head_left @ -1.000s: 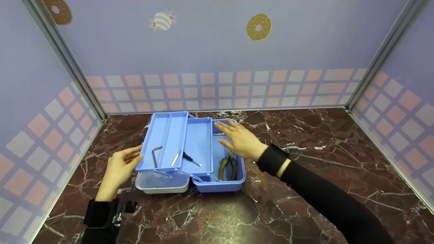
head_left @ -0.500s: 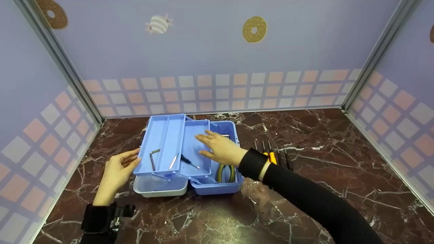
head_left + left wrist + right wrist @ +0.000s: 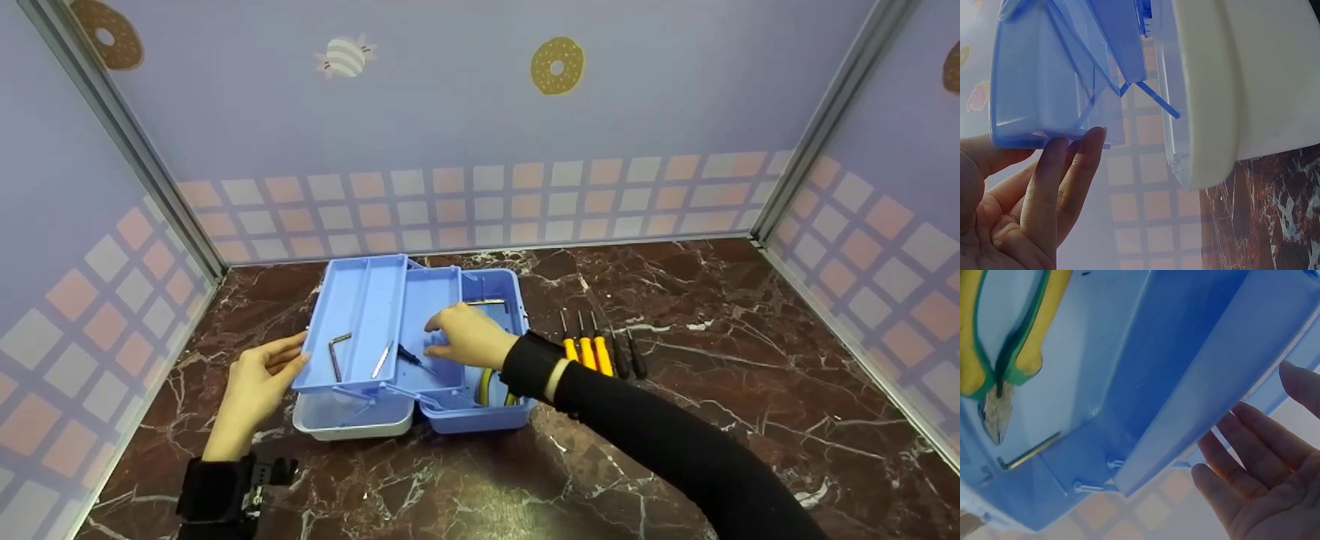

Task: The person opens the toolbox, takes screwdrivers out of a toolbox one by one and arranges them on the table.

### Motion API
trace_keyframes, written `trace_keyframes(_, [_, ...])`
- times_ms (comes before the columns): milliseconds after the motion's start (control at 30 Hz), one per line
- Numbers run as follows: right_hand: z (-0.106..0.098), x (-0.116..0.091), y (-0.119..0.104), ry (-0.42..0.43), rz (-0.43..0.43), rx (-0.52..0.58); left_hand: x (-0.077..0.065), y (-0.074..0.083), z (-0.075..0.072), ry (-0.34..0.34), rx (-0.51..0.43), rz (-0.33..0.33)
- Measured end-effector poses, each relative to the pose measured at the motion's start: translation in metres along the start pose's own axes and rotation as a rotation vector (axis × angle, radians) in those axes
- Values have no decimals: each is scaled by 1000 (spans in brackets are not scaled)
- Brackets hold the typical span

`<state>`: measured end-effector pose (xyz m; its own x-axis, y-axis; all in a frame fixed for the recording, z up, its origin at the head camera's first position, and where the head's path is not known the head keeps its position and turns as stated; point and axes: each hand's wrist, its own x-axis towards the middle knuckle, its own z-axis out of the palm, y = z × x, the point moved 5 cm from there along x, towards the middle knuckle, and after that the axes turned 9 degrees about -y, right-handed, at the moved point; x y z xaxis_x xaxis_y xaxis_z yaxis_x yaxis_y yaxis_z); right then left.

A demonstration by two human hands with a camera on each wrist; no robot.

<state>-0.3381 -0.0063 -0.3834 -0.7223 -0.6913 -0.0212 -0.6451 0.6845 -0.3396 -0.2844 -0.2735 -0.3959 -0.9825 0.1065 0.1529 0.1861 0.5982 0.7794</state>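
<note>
A blue toolbox (image 3: 480, 421) stands with its tiers spread to the left. My left hand (image 3: 259, 375) pinches the left edge of the upper tray (image 3: 349, 292), thumb and fingers meeting at its wall in the left wrist view. Over the middle tray (image 3: 431, 289) is my right hand (image 3: 469, 337), fingers slightly bent and, in the right wrist view, nothing between them. Near its fingertips lies a small dark-handled screwdriver (image 3: 409, 355). The upper tray bears a hex key (image 3: 334, 358) and a slim silver piece (image 3: 382, 360). Pliers (image 3: 1033, 354) and another hex key (image 3: 1030, 451) lie in the base.
Several screwdrivers (image 3: 586, 351) with yellow or black handles lie right of the toolbox on the dark marbled table (image 3: 720, 352). A pale lid (image 3: 360, 431) is under the spread trays. Patterned panels (image 3: 450, 112) wall in the back and both sides.
My right hand has moved left from above the base to the middle tray, its fingers bending more. The screwdrivers behind that arm have come into view. My left hand keeps its hold on the tray.
</note>
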Motion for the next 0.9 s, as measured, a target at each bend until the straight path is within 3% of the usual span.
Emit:
trace_keyframes(400, [6,10,-8,32,97,-29,0,0,0,-2,9,-2])
trace_keyframes(900, [13,10,-20,55,108,-214,1,0,1,12,0,20])
